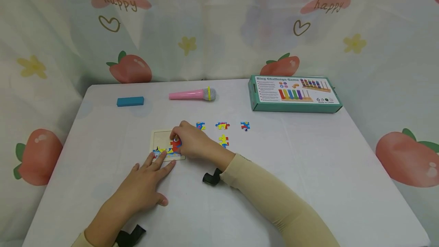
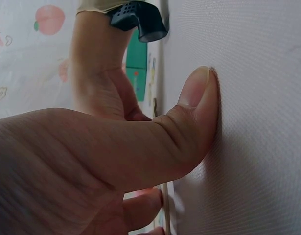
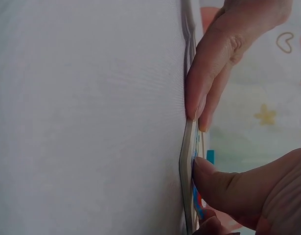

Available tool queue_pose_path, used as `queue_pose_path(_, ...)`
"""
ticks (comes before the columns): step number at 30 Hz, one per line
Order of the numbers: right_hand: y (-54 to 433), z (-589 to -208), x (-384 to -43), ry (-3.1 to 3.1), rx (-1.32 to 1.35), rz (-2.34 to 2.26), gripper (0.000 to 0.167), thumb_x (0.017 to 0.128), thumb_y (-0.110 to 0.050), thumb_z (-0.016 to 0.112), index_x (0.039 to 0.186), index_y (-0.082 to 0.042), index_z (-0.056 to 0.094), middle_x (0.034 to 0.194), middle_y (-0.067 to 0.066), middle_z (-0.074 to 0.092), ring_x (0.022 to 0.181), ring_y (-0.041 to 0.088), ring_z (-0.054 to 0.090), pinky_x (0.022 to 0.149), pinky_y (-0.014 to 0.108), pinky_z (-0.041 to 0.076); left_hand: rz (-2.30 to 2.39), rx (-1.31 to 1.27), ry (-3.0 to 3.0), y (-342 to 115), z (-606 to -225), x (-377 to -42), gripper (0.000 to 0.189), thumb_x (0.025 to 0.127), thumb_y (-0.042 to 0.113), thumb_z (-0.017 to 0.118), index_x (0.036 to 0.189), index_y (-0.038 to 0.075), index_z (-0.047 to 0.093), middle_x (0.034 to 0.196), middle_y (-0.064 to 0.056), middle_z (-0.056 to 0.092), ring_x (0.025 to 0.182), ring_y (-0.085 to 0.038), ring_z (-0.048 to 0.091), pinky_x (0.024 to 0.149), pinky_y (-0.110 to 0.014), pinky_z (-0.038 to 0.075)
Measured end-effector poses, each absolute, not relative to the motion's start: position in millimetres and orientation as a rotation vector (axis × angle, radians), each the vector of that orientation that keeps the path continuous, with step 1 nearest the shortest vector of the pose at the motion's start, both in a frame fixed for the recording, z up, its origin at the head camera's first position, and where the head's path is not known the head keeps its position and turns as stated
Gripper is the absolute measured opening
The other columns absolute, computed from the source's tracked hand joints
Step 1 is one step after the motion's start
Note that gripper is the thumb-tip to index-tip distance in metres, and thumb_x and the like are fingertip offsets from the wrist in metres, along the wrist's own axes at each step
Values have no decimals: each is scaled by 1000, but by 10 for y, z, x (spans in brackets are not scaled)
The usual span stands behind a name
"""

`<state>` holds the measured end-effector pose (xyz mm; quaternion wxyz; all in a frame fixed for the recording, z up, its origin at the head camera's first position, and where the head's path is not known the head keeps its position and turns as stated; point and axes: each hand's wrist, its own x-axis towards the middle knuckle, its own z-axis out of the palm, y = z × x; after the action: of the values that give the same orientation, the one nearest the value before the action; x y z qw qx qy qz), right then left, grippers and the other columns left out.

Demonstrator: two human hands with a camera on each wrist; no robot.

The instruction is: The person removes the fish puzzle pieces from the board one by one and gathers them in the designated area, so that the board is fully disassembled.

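A shallow wooden puzzle board (image 1: 160, 137) lies flat on the table, with colourful pieces (image 1: 159, 151) along its lower edge. My right hand (image 1: 193, 140) reaches over the board's right side and pinches a red puzzle piece (image 1: 176, 143) between thumb and fingers. In the right wrist view the thumb (image 3: 214, 181) bears on the piece's edge, close to the board. My left hand (image 1: 144, 184) rests with spread fingers on the board's near edge and pieces. Its thumb (image 2: 196, 107) touches the tablecloth. Part of the red piece is hidden by the right fingers.
Several loose puzzle pieces lie right of the board, among them a yellow-red one (image 1: 222, 125), a blue-red one (image 1: 245, 125) and a yellow one (image 1: 223, 140). Farther back are a blue block (image 1: 130, 101), a pink microphone (image 1: 186, 94) and a green game box (image 1: 295, 93).
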<state>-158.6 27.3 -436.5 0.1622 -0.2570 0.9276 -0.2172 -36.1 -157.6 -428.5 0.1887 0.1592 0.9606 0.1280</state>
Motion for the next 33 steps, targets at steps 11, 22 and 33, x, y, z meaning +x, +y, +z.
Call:
queue_pose_path(11, 288, -4371, -1580, 2639, -736, -702, 39, 89, -14, 87, 120, -25, 67, 112, -3, 62, 101, 13, 59, 83, 26, 52, 357, 437, 2703, -1568, -4286, -363, 109, 66, 44, 101, 162, 26, 51, 178, -11, 30, 165, -52, 21, 118, -84, 29)
queue_pose_path(22, 332, -4403, -1604, 2549, -747, -953, 24, 100, -1, 70, 113, -21, 70, 102, -2, 69, 92, 14, 61, 83, 23, 52, 339, 420, 2693, -1554, -4283, -372, 110, 67, 45, 101, 162, 26, 51, 179, -11, 30, 165, -52, 19, 118, -84, 28)
queue_pose_path(33, 457, -4229, -1590, 2474, -704, -1151, 20, 98, -2, 72, 109, -19, 74, 102, -2, 72, 92, 16, 62, 82, 26, 53, 350, 415, 2676, -1553, -4277, -371, 109, 67, 45, 100, 162, 27, 50, 179, -11, 29, 165, -52, 18, 119, -84, 27)
